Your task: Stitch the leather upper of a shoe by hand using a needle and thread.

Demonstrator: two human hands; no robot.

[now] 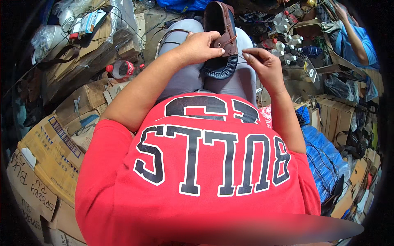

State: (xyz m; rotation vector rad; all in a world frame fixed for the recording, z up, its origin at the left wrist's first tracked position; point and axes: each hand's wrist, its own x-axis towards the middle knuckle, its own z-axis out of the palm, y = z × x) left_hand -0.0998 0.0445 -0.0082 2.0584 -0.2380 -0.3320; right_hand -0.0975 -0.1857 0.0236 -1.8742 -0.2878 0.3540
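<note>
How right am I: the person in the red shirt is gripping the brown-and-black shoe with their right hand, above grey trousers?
Not quite: the head view shows the left hand gripping the brown-and-black shoe; the right hand is beside it. The red shirt and grey trousers are as you said.

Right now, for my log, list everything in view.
Leather shoe: one, brown and black, over lap.
Thin thread: one, dark, at shoe.
Capped plastic bottles: several, mostly clear, upper right.
Red-labelled plastic bottle: one, clear, upper left.
Cardboard boxes: several, brown, both sides.
Crinkled plastic sheeting: one expanse, blue, right.
Co-worker: one, blue-shirted, upper right.
Other clutter: uncountable, mixed, throughout.
Short-sleeved shirt: one, red, centre.
Trousers: one pair, grey, beneath shoe.
Left hand: one, on shoe.
Right hand: one, beside shoe.
</note>
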